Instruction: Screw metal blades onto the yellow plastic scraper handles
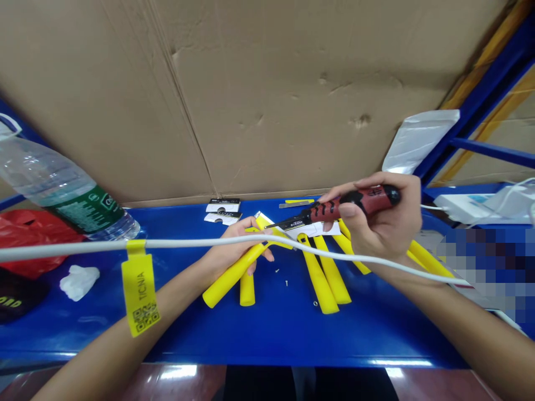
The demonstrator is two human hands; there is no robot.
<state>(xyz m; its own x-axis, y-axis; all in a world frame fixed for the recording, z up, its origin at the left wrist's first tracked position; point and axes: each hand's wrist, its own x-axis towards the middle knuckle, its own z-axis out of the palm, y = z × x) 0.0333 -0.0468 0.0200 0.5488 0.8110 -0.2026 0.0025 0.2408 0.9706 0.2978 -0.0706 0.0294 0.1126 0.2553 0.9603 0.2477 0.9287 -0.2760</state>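
Observation:
My left hand (234, 242) is closed around a yellow plastic tool with a round handle (232, 277) and a forked head, held at a slant above the table. In my right hand (388, 223) is a red and black screwdriver (326, 211), its shaft pointing left. The tip is close to the head of the yellow tool; whether they touch I cannot tell. Below my left hand another yellow handle (247, 289) is partly hidden. Two small screws (286, 283) and a small nut (315, 303) lie on the blue table (267, 334).
Several more yellow handles (320, 278) lie right of centre. Small black-and-white packets (223, 206) sit at the back. A white cable (188, 243) with a yellow tag (141, 295) crosses the view. At left are a water bottle (83, 195), red bag (37, 239) and crumpled tissue (79, 281).

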